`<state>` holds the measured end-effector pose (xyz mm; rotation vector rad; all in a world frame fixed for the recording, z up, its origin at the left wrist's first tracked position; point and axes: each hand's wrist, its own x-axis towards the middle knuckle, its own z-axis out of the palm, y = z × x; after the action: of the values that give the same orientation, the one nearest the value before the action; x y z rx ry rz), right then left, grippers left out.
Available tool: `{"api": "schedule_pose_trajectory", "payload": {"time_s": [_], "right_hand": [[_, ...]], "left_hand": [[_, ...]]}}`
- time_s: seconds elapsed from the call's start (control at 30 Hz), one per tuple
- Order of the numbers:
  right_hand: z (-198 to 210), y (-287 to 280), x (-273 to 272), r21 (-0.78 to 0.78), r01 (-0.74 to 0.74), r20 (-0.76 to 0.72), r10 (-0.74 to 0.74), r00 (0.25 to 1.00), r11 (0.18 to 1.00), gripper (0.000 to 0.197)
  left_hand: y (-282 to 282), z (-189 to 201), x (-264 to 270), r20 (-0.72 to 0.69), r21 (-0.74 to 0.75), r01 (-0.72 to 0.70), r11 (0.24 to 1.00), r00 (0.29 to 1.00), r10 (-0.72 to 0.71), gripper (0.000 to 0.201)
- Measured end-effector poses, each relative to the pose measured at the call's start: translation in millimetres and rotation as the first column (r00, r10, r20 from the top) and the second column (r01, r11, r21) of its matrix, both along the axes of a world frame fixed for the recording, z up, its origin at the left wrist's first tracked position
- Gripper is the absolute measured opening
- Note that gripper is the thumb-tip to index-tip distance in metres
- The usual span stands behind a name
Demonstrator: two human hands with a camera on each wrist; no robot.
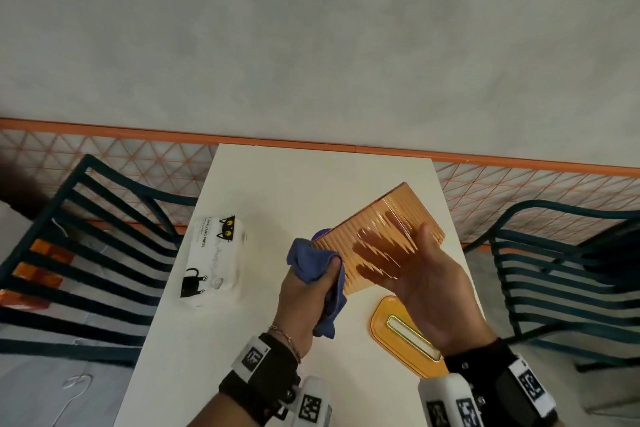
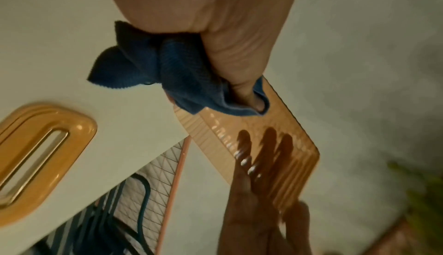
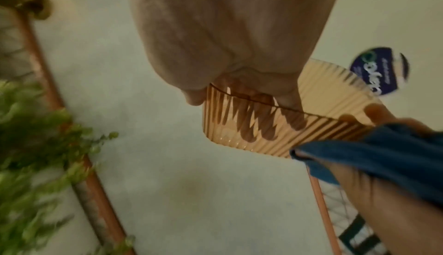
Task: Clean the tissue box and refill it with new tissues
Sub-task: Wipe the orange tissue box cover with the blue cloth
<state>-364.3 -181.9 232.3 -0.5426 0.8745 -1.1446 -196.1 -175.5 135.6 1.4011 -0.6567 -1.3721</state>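
Observation:
The amber ribbed tissue box [image 1: 377, 229] is held tilted above the white table [image 1: 277, 184], lid off. My right hand [image 1: 436, 288] grips one wall, fingers inside and showing through the plastic, thumb outside. In the right wrist view the box [image 3: 330, 96] hangs from that hand [image 3: 227, 41]. My left hand [image 1: 304, 291] clutches a bunched blue cloth [image 1: 308, 260] against the box's left end. The left wrist view shows the cloth [image 2: 177, 77] touching the box [image 2: 275, 126]. The amber slotted lid [image 1: 381, 322] lies on the table under my right wrist. A white tissue pack [image 1: 214, 260] with black cats lies at the left.
A round blue labelled item [image 3: 376, 69] sits on the table behind the box. Dark slatted chairs stand to the left [image 1: 86, 253] and right [image 1: 554, 270]. An orange mesh railing [image 1: 519, 191] runs behind the table's far edge. Green plants [image 3: 31, 135] show in the right wrist view.

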Motion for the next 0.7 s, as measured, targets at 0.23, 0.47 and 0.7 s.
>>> {"api": "schedule_pose_trajectory", "payload": {"time_s": [0.23,0.47,0.7], "right_hand": [[-4.2,9.1,24.1,0.012,-0.012,0.202,0.01,0.979,1.0,0.064],[-10.9,11.0,14.9,0.066,0.016,0.264,-0.033,0.964,0.998,0.058],[-25.9,9.1,0.7,0.103,0.034,0.137,-0.048,0.989,0.994,0.047]], "left_hand": [[-5.3,25.3,-41.3,0.579,-0.323,0.202,0.925,0.815,0.024,0.087],[-17.4,3.7,-27.1,0.758,-0.407,0.38,0.831,0.648,0.075,0.06],[-20.0,-13.7,4.7,0.397,0.017,0.104,0.994,0.912,-0.102,0.04]]}}
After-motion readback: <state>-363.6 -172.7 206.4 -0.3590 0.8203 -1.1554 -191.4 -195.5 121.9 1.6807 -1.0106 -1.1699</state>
